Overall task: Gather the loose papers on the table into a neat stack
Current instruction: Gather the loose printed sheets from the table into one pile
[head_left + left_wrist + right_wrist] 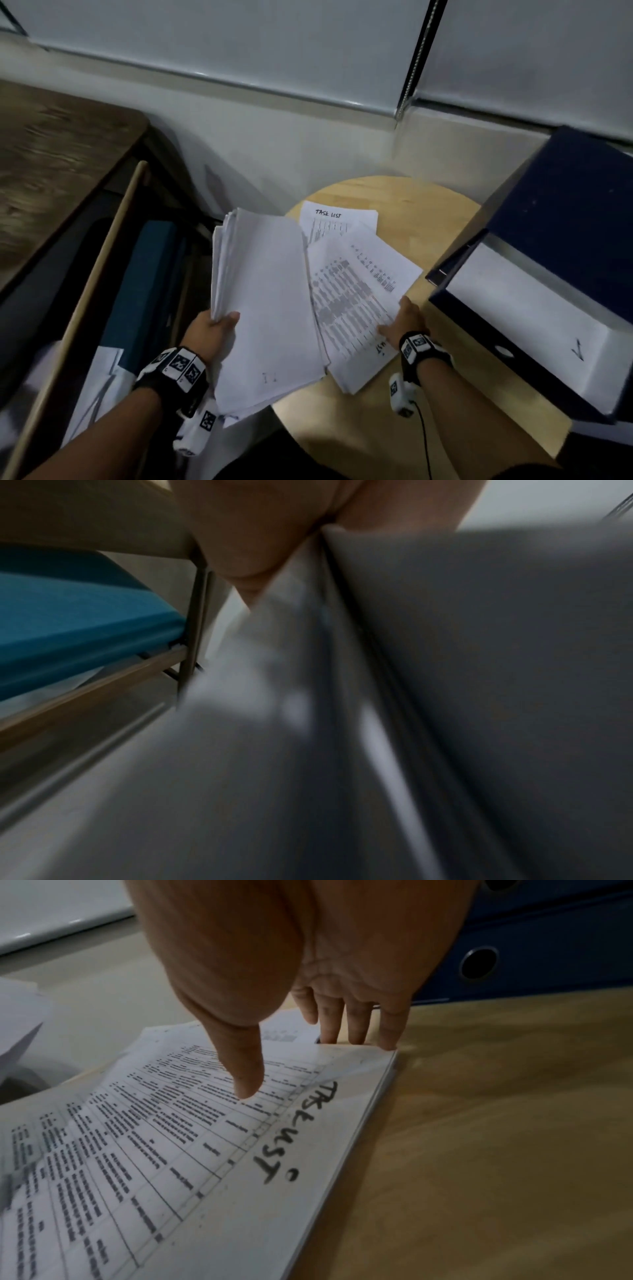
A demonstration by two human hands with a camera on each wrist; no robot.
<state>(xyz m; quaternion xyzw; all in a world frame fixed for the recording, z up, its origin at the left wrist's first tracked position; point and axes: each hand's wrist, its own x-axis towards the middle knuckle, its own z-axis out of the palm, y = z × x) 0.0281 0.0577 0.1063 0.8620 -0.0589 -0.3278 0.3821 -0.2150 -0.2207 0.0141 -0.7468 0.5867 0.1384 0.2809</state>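
Note:
My left hand [222, 322] grips a thick stack of white papers [267, 301] by its left edge, thumb on top, held tilted over the left rim of the round wooden table [394, 195]. In the left wrist view the stack [445, 669] is a blur beside the palm. My right hand [397, 317] pinches a thin pile of printed sheets [356, 294] lying on the table: the thumb [245, 1080] presses on the top sheet marked "TASK LIST" and the fingers [356, 1026] reach under its far edge. A single "TASK LIST" sheet [337, 219] lies flat further back.
Dark blue box files [565, 222] with a white label lie on the table's right side, close to my right hand. A chair with a teal cushion [147, 274] and a dark wooden desk [51, 164] stand to the left. A wall runs behind the table.

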